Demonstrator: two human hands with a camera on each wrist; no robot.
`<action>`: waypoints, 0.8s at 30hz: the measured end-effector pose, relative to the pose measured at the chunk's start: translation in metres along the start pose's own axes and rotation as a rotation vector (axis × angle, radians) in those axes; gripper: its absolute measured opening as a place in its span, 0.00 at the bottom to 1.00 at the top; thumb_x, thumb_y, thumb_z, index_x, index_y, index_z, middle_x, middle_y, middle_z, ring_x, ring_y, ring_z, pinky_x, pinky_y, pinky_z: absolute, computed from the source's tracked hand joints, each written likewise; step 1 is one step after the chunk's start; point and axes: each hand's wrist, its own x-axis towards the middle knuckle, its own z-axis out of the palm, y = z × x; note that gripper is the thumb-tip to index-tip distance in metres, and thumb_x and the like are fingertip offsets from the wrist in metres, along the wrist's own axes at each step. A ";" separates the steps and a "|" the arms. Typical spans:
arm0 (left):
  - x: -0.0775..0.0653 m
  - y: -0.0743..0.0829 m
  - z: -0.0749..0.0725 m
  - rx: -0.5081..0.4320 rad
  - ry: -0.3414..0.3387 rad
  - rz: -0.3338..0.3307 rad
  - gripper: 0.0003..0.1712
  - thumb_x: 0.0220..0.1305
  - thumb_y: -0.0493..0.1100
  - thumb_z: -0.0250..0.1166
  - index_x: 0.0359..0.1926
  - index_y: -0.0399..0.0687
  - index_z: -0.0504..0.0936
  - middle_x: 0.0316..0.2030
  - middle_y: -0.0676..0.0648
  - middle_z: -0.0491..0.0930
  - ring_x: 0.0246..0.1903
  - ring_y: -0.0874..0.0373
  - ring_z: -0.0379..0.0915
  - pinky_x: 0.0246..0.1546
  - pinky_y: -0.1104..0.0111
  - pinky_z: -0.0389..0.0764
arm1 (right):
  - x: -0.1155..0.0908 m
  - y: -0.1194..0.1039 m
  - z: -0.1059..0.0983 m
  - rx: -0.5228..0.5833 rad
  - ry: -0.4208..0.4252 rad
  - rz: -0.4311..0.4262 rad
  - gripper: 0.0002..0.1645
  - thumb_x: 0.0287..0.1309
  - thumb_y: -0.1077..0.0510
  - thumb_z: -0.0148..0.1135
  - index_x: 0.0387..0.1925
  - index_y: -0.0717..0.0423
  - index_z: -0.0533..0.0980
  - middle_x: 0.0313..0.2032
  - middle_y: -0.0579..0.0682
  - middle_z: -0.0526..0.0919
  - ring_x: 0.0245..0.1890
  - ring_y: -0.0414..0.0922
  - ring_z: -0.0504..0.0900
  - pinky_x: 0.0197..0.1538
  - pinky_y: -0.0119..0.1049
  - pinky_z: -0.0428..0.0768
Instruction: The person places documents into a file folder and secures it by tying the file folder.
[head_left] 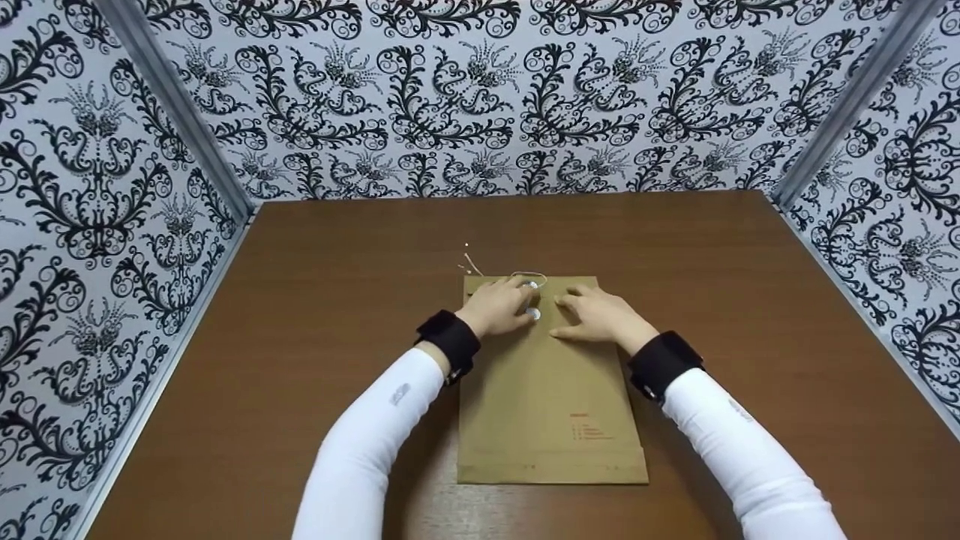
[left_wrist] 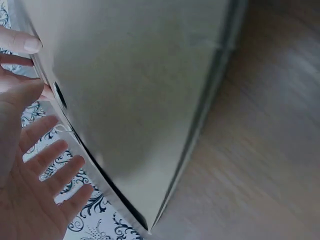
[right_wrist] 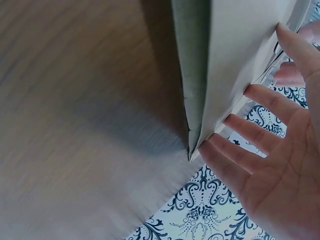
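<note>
A brown paper document envelope (head_left: 551, 390) with red print near its bottom lies on the table. Near its top edge are two round white button fasteners (head_left: 533, 313), one above the other. My left hand (head_left: 496, 306) lies over the top left part, fingertips by the upper button and thumb by the lower one. In the left wrist view its fingers are spread, with a white string loop (left_wrist: 62, 128) close by. My right hand (head_left: 596, 315) rests on the top right, fingers apart; the right wrist view shows its fingertips (right_wrist: 210, 142) touching the flap edge.
The brown wooden table (head_left: 330, 300) surrounds the envelope. Loose string (head_left: 471, 262) sticks out beyond the envelope's top left corner. Black-and-white patterned walls (head_left: 480, 97) with grey metal posts (head_left: 180, 105) enclose the table at the back and both sides.
</note>
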 end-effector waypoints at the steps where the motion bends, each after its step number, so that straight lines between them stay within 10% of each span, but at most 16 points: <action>1: 0.002 0.000 0.001 -0.003 0.026 -0.016 0.29 0.72 0.53 0.63 0.69 0.49 0.74 0.69 0.43 0.73 0.69 0.42 0.72 0.67 0.49 0.77 | 0.000 0.000 0.000 0.000 0.003 0.000 0.43 0.63 0.34 0.63 0.69 0.57 0.73 0.71 0.68 0.69 0.69 0.70 0.71 0.64 0.65 0.76; 14: 0.028 0.012 0.005 0.039 0.205 -0.204 0.07 0.65 0.46 0.71 0.38 0.49 0.90 0.45 0.47 0.87 0.49 0.48 0.83 0.48 0.54 0.87 | 0.001 0.000 0.000 0.008 -0.021 0.020 0.42 0.64 0.34 0.63 0.69 0.56 0.73 0.72 0.67 0.69 0.70 0.68 0.71 0.65 0.64 0.76; 24: 0.032 0.007 0.007 0.003 0.265 -0.180 0.05 0.64 0.40 0.69 0.34 0.48 0.91 0.38 0.48 0.90 0.42 0.50 0.87 0.45 0.57 0.87 | 0.001 0.001 0.000 0.005 -0.008 0.012 0.42 0.63 0.34 0.63 0.68 0.56 0.74 0.70 0.67 0.71 0.68 0.67 0.74 0.65 0.62 0.76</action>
